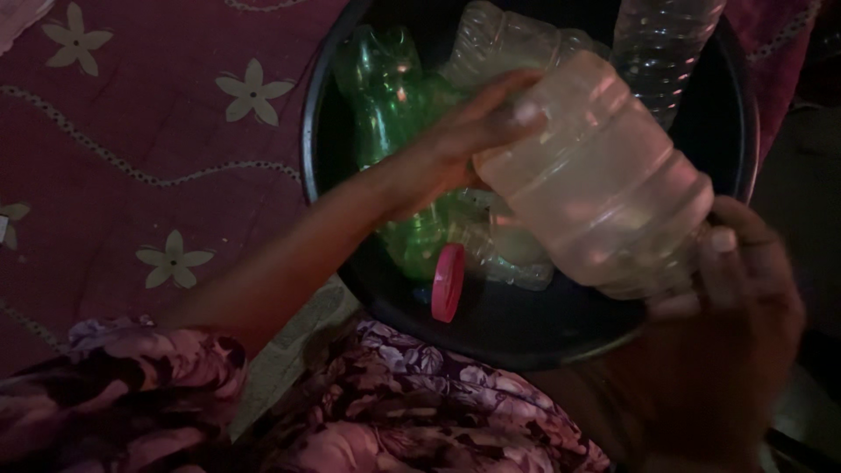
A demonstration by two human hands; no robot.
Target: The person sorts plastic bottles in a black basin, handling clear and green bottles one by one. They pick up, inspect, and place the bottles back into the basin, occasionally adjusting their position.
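Clear plastic jar (600, 180), large and ribbed, is held tilted over a black round basin (534, 328), both hands on it. Left hand (464, 140) grips the jar's narrow neck end, fingers curled round it. Right hand (736, 289) clasps the wide bottom end, thumb pressed to the wall (hand is blurred and dim). Jar is up above the basin's contents, not resting on them.

Inside the basin: a green plastic bottle (385, 105) lying along the left side, a clear crushed bottle (504, 39) behind the left hand, another clear ribbed bottle (661, 44) at top right, more clear plastic (504, 254) under the jar, and a pink lid (448, 282) standing on edge near the front.

Basin sits on a maroon cloth with pale flowers (158, 149). Floral-print clothing (394, 403) fills the lower frame.
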